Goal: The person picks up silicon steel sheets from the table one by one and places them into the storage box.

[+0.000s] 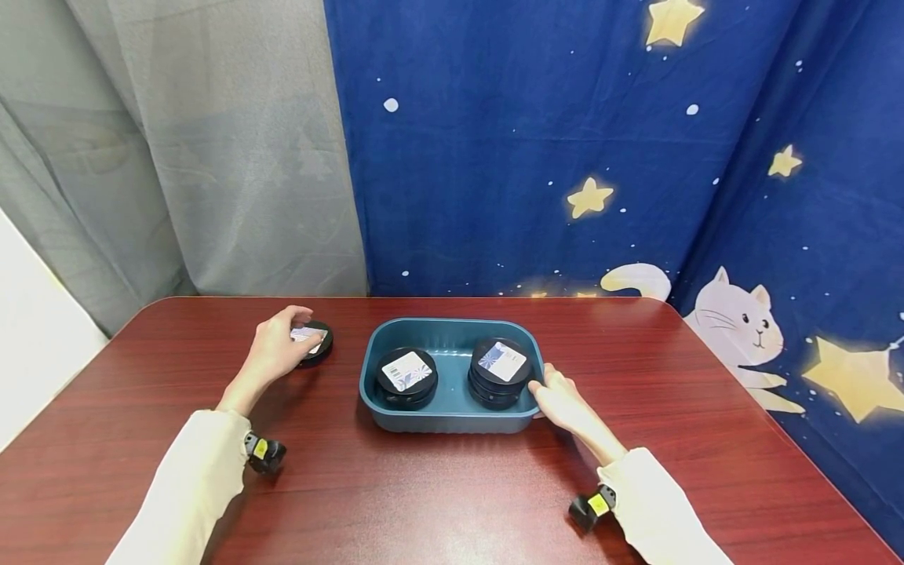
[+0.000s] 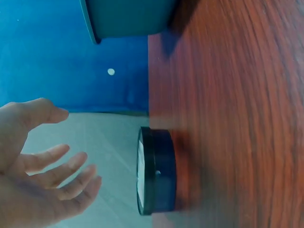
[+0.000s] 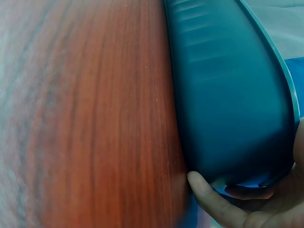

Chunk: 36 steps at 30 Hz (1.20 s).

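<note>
On the left side of the table lies a round black tin (image 1: 324,349) with a white label on its lid. My left hand (image 1: 275,345) hovers just over it, fingers loosely spread; the left wrist view shows a gap between that hand (image 2: 52,166) and the tin (image 2: 161,171). My right hand (image 1: 563,400) holds the right end of a teal plastic bin (image 1: 452,422), thumb at the rim. In the right wrist view, a fingertip (image 3: 199,183) touches the low outer wall. Inside the bin, labelled black tins stand at left (image 1: 407,373) and right (image 1: 503,362), the right ones stacked.
The bin stands mid-table on a reddish-brown wooden table (image 1: 438,494). Behind the table's far edge hang a grey curtain (image 1: 247,157) and a blue star-patterned curtain (image 1: 494,157). A camera is strapped to each wrist.
</note>
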{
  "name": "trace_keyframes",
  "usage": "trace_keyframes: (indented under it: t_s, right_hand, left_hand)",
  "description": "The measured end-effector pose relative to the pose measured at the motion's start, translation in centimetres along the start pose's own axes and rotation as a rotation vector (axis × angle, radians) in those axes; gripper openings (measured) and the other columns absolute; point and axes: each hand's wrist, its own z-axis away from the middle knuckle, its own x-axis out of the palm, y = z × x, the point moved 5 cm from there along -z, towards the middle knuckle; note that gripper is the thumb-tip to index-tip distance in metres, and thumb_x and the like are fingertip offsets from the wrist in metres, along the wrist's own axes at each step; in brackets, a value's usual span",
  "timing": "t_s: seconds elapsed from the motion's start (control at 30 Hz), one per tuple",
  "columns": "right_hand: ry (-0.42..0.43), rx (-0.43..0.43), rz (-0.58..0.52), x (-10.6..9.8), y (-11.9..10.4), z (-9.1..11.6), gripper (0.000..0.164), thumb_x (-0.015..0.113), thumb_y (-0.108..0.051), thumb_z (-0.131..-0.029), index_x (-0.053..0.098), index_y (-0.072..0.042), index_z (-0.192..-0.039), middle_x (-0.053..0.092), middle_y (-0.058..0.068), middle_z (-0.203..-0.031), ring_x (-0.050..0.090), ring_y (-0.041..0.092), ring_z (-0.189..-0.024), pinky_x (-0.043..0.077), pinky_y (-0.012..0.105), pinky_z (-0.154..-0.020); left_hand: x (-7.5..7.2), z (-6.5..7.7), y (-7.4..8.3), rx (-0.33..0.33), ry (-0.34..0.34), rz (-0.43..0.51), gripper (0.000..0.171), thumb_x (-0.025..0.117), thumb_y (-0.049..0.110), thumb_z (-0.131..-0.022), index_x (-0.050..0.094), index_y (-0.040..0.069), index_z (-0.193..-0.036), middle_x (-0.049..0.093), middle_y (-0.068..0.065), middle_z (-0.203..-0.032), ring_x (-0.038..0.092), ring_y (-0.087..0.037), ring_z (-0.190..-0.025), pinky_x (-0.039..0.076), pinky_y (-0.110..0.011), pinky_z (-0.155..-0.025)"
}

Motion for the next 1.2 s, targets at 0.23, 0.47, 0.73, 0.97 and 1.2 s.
trace_keyframes:
  t_s: [0.23, 0.47, 0.73, 0.97, 1.2]
  right_hand:
    - [0.0, 0.004, -0.016, 0.1, 0.0, -0.1, 0.024, 0.044, -0.01, -0.083, 0.049, 0.007, -0.099, 0.054, 0.013, -0.081, 0.057, 0.027, -0.08, 0.049, 0.034, -0.068]
    - [-0.008, 0.017, -0.027, 0.1, 0.1, 0.0, 0.022, 0.045, -0.01, -0.084, 0.049, 0.006, -0.098, 0.054, 0.014, -0.082, 0.058, 0.026, -0.079, 0.049, 0.034, -0.068]
    - [-0.005, 0.015, -0.011, 0.1, 0.1, 0.0, 0.021, 0.045, -0.011, -0.084, 0.049, 0.005, -0.097, 0.054, 0.013, -0.081, 0.058, 0.026, -0.079, 0.048, 0.035, -0.07]
    - [-0.016, 0.019, -0.047, 0.2, 0.1, -0.1, 0.022, 0.045, -0.01, -0.084, 0.048, 0.006, -0.098, 0.055, 0.014, -0.081, 0.06, 0.024, -0.073, 0.05, 0.029, -0.061]
    - [-0.008, 0.014, -0.024, 0.2, 0.0, -0.1, 0.022, 0.044, -0.01, -0.083, 0.048, 0.006, -0.098, 0.055, 0.014, -0.081, 0.059, 0.026, -0.077, 0.05, 0.033, -0.066]
  left_hand:
    - [-0.1, 0.0, -1.5, -0.104, -0.019, -0.049, 0.052, 0.061, 0.013, -0.078, 0.041, -0.016, -0.116, 0.047, -0.034, -0.113, 0.042, -0.046, -0.106, 0.034, -0.052, -0.09]
    - [0.4, 0.1, -3.0, -0.265, -0.103, -0.088, 0.071, 0.063, 0.02, -0.076, 0.03, -0.021, -0.122, 0.037, -0.041, -0.114, 0.034, -0.052, -0.105, 0.032, -0.055, -0.089]
    - [1.6, 0.0, -4.5, -0.371, -0.292, -0.161, 0.091, 0.072, 0.03, -0.068, 0.018, -0.023, -0.119, 0.033, -0.041, -0.11, 0.032, -0.053, -0.103, 0.032, -0.056, -0.089]
    - [2.5, 0.2, -5.0, -0.443, -0.412, -0.175, 0.101, 0.073, 0.031, -0.069, 0.007, -0.025, -0.121, 0.027, -0.045, -0.115, 0.028, -0.055, -0.109, 0.031, -0.056, -0.093]
    - [3.1, 0.0, -5.2, -0.493, -0.448, -0.171, 0.102, 0.071, 0.035, -0.069, 0.006, -0.023, -0.122, 0.025, -0.045, -0.116, 0.024, -0.054, -0.11, 0.029, -0.058, -0.092]
